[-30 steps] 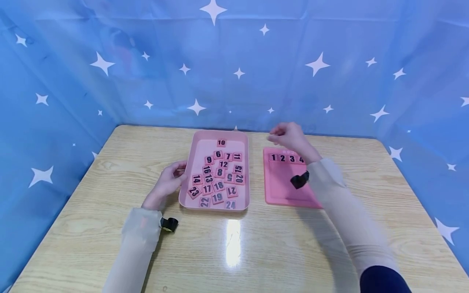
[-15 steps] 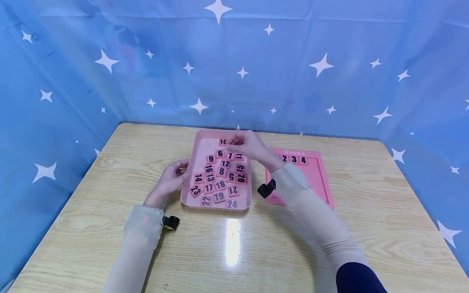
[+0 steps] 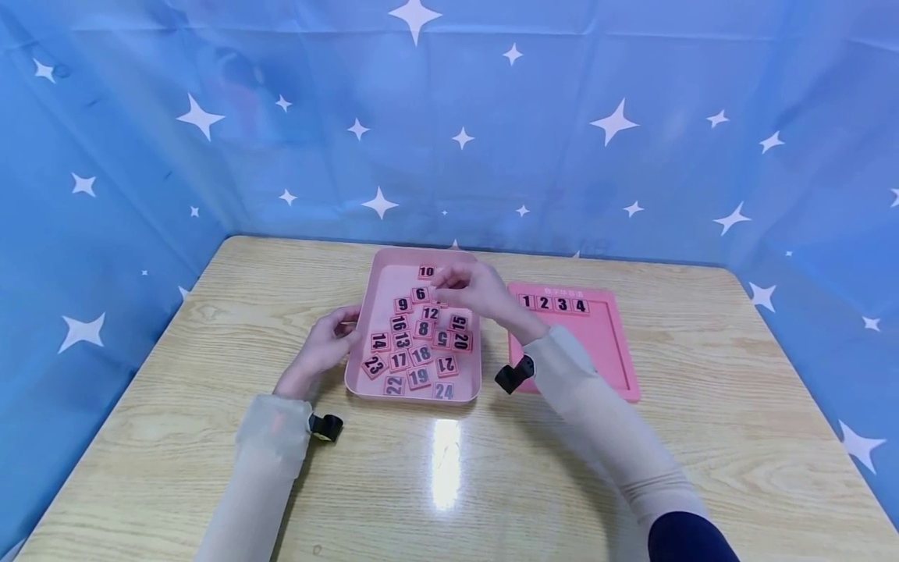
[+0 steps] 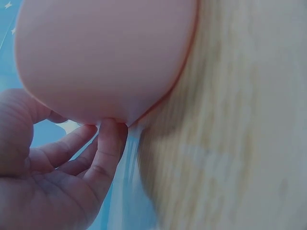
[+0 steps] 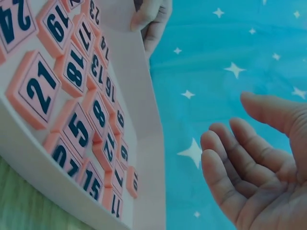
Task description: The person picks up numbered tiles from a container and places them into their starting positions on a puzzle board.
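1. Over the far half of the pink tray, my right hand hovers with loosely curved fingers; the wrist view shows an empty palm, nothing held.
2. At the tray's left rim my left hand rests, fingertips touching the outer wall, thumb near the edge. The fingers are relaxed, not wrapped around it.
3. The tray lies on the wooden table with its long axis running away from me, short ends near and far.
4. Inside it the loose number tiles lie scattered, face up, at mixed angles. Tile 10 sits alone at the far end, just beyond my right fingers. Tile 6 and tile 9 lie just left of that hand.
5. Tile 5 and tile 21 are turned so their numbers read upside down to me. Tile 24 and tile 22 lie at the near end.
6. Right of the tray, apart from it, the pink puzzle board lies flat, long axis also pointing away from me. Its far row holds tiles 1 to 4, upright, reading left to right.
7. Blue star-print cloth stands behind and beside the table.
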Demonstrator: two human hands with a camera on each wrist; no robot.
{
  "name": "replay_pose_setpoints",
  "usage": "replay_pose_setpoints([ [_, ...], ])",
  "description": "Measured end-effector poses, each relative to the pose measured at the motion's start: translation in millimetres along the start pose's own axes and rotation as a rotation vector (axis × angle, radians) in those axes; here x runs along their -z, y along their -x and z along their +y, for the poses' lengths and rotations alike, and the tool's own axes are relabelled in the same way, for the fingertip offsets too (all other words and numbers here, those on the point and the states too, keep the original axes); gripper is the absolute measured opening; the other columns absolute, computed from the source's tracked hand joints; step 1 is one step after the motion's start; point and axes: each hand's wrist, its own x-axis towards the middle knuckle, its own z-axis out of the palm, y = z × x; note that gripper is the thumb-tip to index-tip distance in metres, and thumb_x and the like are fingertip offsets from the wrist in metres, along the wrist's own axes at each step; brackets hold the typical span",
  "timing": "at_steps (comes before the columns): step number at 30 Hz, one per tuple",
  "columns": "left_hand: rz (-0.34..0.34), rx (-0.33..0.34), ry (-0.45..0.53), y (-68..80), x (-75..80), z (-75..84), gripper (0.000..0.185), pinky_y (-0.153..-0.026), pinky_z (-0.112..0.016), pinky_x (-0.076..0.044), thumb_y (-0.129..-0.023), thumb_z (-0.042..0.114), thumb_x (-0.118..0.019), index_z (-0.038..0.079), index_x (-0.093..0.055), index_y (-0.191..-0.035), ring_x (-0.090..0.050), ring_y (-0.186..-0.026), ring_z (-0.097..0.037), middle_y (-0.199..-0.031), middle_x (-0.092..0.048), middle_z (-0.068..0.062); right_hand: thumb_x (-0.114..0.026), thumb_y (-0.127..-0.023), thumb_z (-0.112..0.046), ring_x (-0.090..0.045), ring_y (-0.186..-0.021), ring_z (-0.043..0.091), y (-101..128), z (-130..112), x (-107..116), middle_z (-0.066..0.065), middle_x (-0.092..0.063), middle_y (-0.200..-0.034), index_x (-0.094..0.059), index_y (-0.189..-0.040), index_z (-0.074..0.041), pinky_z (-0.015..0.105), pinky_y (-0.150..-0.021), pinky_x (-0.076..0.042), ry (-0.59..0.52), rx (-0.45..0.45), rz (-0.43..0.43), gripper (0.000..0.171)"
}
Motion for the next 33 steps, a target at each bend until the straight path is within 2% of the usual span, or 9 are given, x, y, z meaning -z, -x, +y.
replay_pose_setpoints([
  [12,0.013,-0.007,-0.017,0.7,0.5,-0.1,0.046,-0.082,-0.032,-0.049,-0.088,-0.006,-0.049,-0.009,-0.043,-0.133,-0.052,-0.107,-0.037,-0.124,-0.050,-0.028,-0.069,-0.084,-0.009,-0.060,-0.085,0.021,1.5,13.8,11.3,0.009,-0.064,-0.090,-0.066,-0.099,-0.001,0.031,-0.079,-0.049,-0.014,-0.047,0.046,0.018],
  [22,0.012,-0.014,-0.013,0.0,0.2,0.6,0.047,-0.087,-0.038,-0.049,-0.087,-0.006,-0.050,-0.010,-0.042,-0.133,-0.052,-0.108,-0.038,-0.125,-0.050,-0.029,-0.066,-0.086,-0.012,-0.059,-0.090,0.021,-9.1,23.8,12.5,0.010,-0.065,-0.094,-0.065,-0.104,0.001,0.032,-0.080,-0.048,-0.011,-0.110,0.095,0.022],
  [26,0.015,-0.023,-0.021,0.4,0.1,1.5,0.047,-0.086,-0.038,-0.050,-0.087,-0.006,-0.050,-0.011,-0.042,-0.133,-0.052,-0.108,-0.039,-0.125,-0.050,-0.029,-0.067,-0.084,-0.005,-0.059,-0.090,0.022,-9.1,26.7,4.4,0.011,-0.065,-0.096,-0.064,-0.105,0.004,0.032,-0.083,-0.048,0.011,-0.129,0.077,0.024],
  [33,0.013,-0.022,-0.020,0.1,-0.3,0.9,0.047,-0.088,-0.040,-0.048,-0.087,-0.006,-0.050,-0.011,-0.042,-0.133,-0.052,-0.108,-0.038,-0.125,-0.049,-0.029,-0.072,-0.079,-0.003,-0.061,-0.088,0.022,2.8,25.5,-18.4,0.011,-0.066,-0.094,-0.064,-0.102,0.002,0.031,-0.081,-0.050,0.075,-0.121,0.041,0.025],
])
